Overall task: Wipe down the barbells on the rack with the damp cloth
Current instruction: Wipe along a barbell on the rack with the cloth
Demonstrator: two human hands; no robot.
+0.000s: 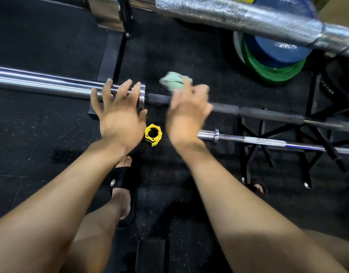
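Standing in black slides [122,186] on the rubber floor [32,134], the person reaches both hands toward the middle barbell [51,83]. A yellow collar [153,134] lies on the floor just ahead of the toes and could trip a step. The left hand [118,113] is spread, fingers resting on the chrome sleeve beside its flange; if it presses sideways the bar may roll on the rack [268,134]. The right hand [187,113], blurred, pinches the green cloth [172,82] over the dark shaft; a loose grip could drop it. Farther off, coloured plates [272,62] lean stacked; no containers show.
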